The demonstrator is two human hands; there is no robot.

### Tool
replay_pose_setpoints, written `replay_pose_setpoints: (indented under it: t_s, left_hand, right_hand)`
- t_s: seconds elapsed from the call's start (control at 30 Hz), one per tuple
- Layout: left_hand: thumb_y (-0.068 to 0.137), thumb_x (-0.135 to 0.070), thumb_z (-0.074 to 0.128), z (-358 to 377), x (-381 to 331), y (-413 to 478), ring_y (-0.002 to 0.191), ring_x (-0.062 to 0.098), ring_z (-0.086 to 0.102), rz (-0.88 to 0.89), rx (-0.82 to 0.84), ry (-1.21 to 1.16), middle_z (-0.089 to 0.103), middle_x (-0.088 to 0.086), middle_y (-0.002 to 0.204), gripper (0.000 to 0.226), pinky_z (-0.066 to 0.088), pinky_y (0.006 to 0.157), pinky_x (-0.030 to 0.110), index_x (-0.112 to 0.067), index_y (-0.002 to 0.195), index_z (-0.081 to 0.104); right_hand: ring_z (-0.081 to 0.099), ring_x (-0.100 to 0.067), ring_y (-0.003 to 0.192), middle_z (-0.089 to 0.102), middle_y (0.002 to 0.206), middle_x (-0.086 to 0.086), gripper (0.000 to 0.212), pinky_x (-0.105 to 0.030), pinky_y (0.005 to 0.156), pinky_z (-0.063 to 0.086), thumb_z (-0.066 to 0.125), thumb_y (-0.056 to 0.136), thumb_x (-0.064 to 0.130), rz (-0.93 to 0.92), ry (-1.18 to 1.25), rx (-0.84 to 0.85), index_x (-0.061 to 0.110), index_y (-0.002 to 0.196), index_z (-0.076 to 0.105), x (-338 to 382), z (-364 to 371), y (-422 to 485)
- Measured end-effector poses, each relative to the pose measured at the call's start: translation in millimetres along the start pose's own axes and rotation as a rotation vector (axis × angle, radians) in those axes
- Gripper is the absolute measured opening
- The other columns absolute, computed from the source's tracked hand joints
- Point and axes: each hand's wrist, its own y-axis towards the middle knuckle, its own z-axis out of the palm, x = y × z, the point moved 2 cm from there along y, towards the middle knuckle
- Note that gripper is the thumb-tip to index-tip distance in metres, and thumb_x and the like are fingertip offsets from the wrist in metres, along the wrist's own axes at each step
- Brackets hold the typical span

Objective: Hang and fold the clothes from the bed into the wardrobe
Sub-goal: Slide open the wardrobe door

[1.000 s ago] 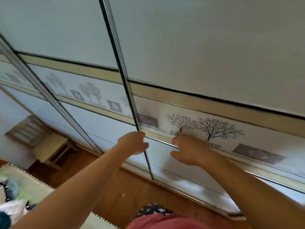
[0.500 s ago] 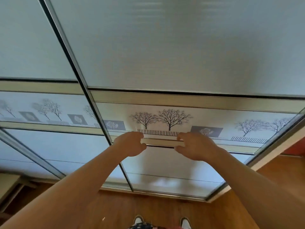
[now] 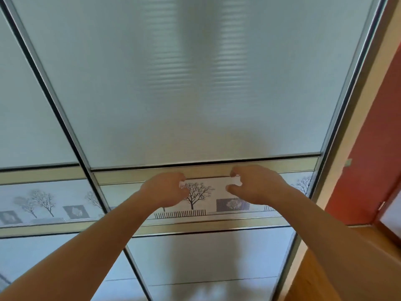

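Grip: your left hand (image 3: 167, 189) and right hand (image 3: 257, 184), fingers curled, tips against the tree-print band (image 3: 200, 197) of the sliding wardrobe door (image 3: 184, 94); whether they hook its upper trim, you cannot tell. Door: frosted, directly before you, second door (image 3: 26, 116) left, red wall (image 3: 373, 159) right

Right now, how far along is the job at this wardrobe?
Done: nothing visible; no clothes are in view. In hand: the left hand and right hand rest curled fingers on the tree-patterned band of the frosted sliding door, probably to slide it. Left: all hanging and folding.
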Motion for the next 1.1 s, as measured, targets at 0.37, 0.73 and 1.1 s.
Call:
replay_pose_setpoints:
  t_s: [0.37, 0.73, 1.1]
  left_hand:
    - [0.095, -0.052, 0.05, -101, -29, -16, 0.127, 0.018, 0.053, 0.069, -0.246, 0.071, 0.057, -0.006, 0.14, 0.051, 0.045, 0.106, 0.04, -0.033, 0.143, 0.048]
    - [0.087, -0.041, 0.069, -136, -57, -17, 0.135, 0.033, 0.042, 0.34, -0.99, 0.273, 0.044, 0.01, 0.146, 0.07, 0.052, 0.095, 0.046, -0.024, 0.149, 0.042]
    - [0.076, -0.055, 0.077, -129, -20, 34, 0.149, 0.032, -0.029, 0.24, -0.849, 0.507, -0.031, 0.013, 0.161, 0.127, 0.01, 0.119, 0.066, -0.034, 0.156, -0.019]
  right_hand:
    - [0.059, -0.02, 0.112, 0.06, 0.128, 0.006, 0.053, -0.038, 0.088, 0.049, 0.051, 0.088, 0.066, -0.024, -0.088, -0.217, 0.036, 0.132, 0.051, 9, -98, -6]
    - [0.019, -0.041, 0.149, 0.018, 0.162, -0.02, 0.098, -0.059, 0.107, 0.037, 0.08, 0.077, 0.049, -0.098, -0.323, -0.783, 0.03, 0.157, 0.027, -10, -144, 4]
    - [-0.023, -0.047, 0.149, -0.029, 0.161, -0.022, 0.13, -0.074, 0.109, 0.026, 0.08, 0.076, 0.051, 0.032, -0.393, -0.761, 0.024, 0.159, -0.016, -9, -117, 54]
